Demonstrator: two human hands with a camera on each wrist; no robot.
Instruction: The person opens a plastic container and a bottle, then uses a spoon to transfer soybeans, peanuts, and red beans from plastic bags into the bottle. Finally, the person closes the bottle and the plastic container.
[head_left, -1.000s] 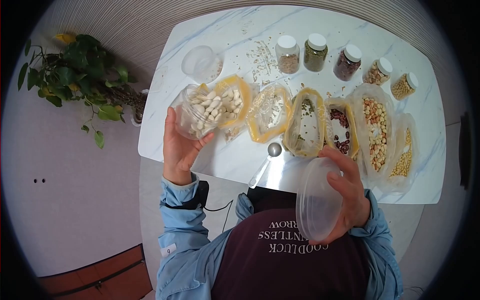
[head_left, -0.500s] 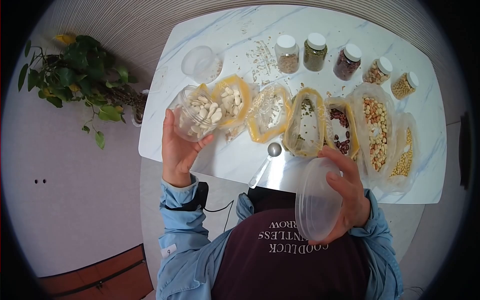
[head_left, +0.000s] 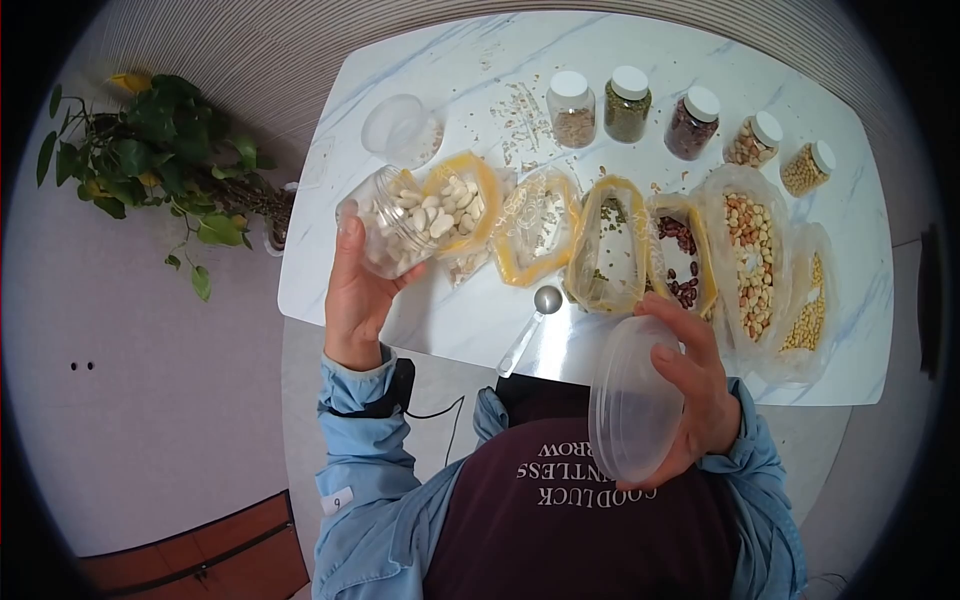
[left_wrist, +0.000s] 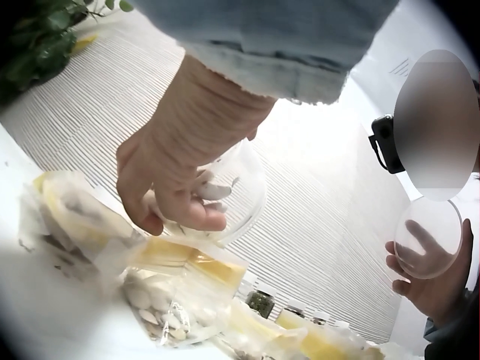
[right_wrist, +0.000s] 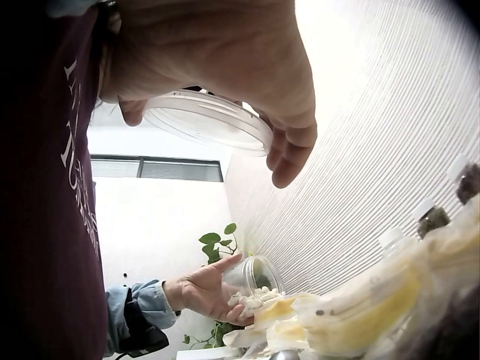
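My left hand (head_left: 358, 310) grips a clear wide-mouthed jar (head_left: 385, 240), tilted with its mouth toward an open yellow-edged plastic bag (head_left: 487, 190). Large white beans (head_left: 440, 215) lie at the jar's mouth and in the bag. In the left wrist view, the fingers (left_wrist: 196, 214) curl over the jar above the bags. My right hand (head_left: 708, 395) holds a round translucent plastic lid (head_left: 640, 400) by its edge, in front of the dark shirt. The right wrist view shows the same lid (right_wrist: 206, 120) between thumb and fingers.
Open bags stand in a row, including one of dark red beans (head_left: 682, 250) and one of peanuts (head_left: 755, 260). A metal measuring spoon (head_left: 530, 325) lies near the front edge. Several white-capped jars (head_left: 629, 105) and a clear round container (head_left: 405, 130) stand farther back.
The jar in my left hand has tipped more toward the bag, and white beans have shifted to its mouth. The right hand and lid have stayed nearly still.
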